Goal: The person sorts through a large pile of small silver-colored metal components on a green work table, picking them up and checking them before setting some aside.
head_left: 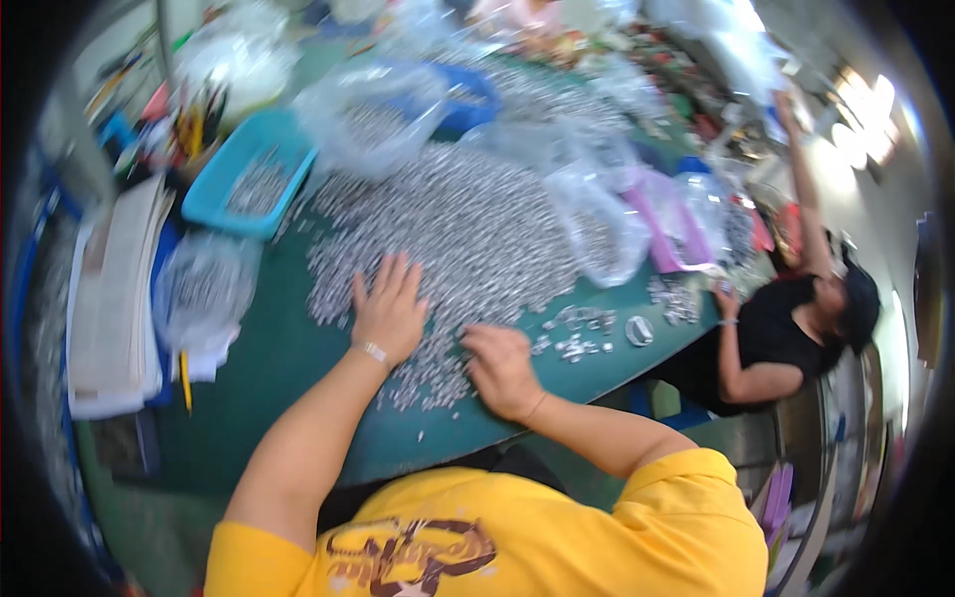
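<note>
Hands (390, 310): 2, metal pieces (468, 234) uncountable.

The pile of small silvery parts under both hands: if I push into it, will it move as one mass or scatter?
The pile of small silvery parts looks loose, so it would probably spread and slide rather than shift together. Strays already lie on the green table near the right hand, suggesting pieces skid easily. Under the flat left hand, the layer likely drags along thinly.

A green-topped worktable (269, 368) fills the room's middle — bright daylight glares from what may be a window (863, 119) at the right, over a greyish floor (865, 398).
</note>
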{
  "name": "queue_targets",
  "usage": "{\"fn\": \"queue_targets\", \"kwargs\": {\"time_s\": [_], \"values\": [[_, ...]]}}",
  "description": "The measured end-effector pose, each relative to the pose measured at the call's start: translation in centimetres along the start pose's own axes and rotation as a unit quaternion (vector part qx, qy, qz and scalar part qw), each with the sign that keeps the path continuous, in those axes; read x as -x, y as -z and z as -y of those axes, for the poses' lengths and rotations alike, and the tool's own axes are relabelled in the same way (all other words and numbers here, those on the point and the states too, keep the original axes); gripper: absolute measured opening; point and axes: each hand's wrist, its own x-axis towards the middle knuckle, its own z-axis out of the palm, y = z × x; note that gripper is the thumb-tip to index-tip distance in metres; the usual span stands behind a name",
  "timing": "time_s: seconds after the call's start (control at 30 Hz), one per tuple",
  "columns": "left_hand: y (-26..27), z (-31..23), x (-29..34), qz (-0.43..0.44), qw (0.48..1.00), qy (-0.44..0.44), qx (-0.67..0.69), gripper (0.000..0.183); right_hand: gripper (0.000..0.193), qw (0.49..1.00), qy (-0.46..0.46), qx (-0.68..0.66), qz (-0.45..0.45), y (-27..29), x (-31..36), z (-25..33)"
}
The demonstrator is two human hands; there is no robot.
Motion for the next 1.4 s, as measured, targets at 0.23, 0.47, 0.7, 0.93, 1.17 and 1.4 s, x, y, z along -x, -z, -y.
{"fn": "queue_targets", "kwargs": {"time_s": [0.23,0.47,0.7,0.93,1.17,1.4], "values": [[0.7,1.4,0.6,0.042,0.999,0.019,0.011,0.043,0.032,0.998,-0.057,-0.035,-0.012,-0.7,1.1,0.0],[5.3,1.6,3.0,-0.024,0.986,0.044,0.162,0.020,0.026,0.992,-0.072,-0.093,-0.046,-0.1,2.1,-0.8],[7.1,1.9,7.5,-0.122,0.953,0.139,0.238,0.012,0.017,0.991,-0.116,-0.054,-0.034,1.8,3.4,-3.3],[6.4,2.2,7.3,-0.190,0.938,0.139,0.255,0.010,0.010,0.997,-0.048,-0.041,0.040,0.8,0.0,-0.9],[7.3,2.8,8.4,-0.184,0.924,0.155,0.298,0.012,0.010,0.996,-0.029,-0.019,0.077,-0.8,-0.7,-0.3],[7.9,2.0,8.3,-0.175,0.940,0.095,0.277,0.010,0.013,0.995,-0.067,-0.079,0.001,-0.8,-0.4,-0.2]]}}
